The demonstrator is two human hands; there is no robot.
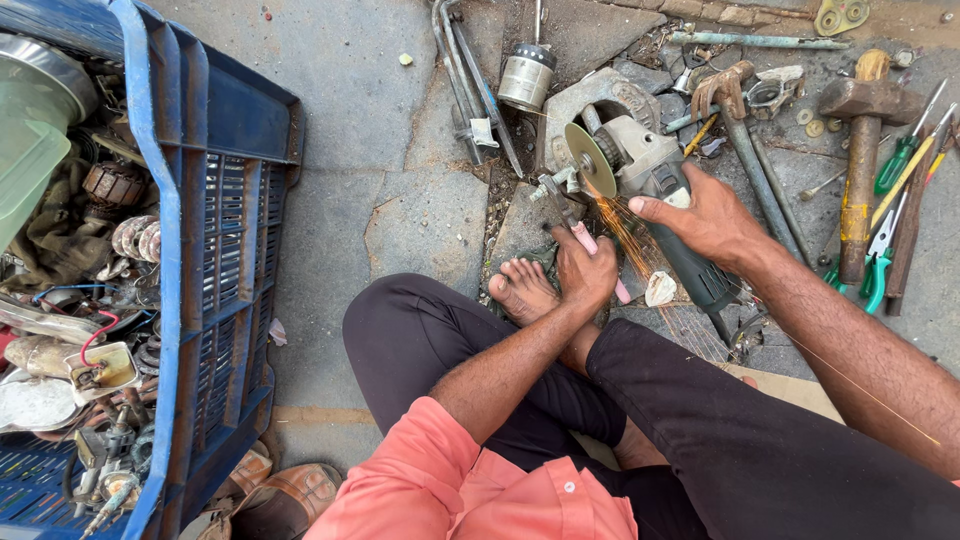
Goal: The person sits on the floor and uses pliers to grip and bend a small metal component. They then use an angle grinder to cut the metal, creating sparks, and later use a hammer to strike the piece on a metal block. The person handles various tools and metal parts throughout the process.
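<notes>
Pink-handled pliers [585, 240] are clamped in the left hand [585, 272] to steady a small part; the angle grinder [655, 190], fully gripped by the right hand [705, 222], is pressed against it on the pavement [420, 220].

Blue crate [215, 250] cut off at left edge

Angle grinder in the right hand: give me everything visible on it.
The grinder has a grey-green body with a dark rear grip, a metal gear head and a thin round disc standing on edge, facing left. It lies tilted across the stone ground, disc end away from the person. The right hand grips its body from above. Orange sparks fly from the disc's lower edge, where it meets a small metal part held in pliers.
</notes>
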